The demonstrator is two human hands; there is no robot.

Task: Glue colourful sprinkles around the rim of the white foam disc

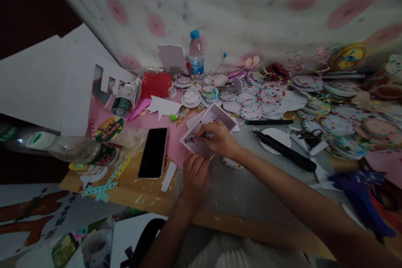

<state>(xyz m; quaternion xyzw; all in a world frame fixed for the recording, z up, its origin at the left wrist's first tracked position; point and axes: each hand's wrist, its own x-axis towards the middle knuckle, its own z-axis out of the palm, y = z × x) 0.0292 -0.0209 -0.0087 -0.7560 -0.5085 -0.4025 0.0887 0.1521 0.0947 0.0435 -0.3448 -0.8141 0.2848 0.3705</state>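
Note:
A shallow white open box [223,113] lies tilted at the middle of the table, with small red and coloured bits inside. My right hand [218,137] reaches over it, fingers pinched on a slim dark tool [204,135] whose tip points into the box; its kind is hard to tell. At the near corner of the box, my left hand [196,172] has its fingers curled against the edge, holding it. Beneath my right wrist, a white disc with coloured dots [231,163] is partly covered. Pink card [175,148] lies under the box's left side.
A phone [153,153] lies left of my hands. Right of them are a black utility knife [285,150], a green pen-like stick [269,122] and a blue glue gun [361,197]. Stacked dotted discs [248,96] crowd the back, beside a water bottle [196,54].

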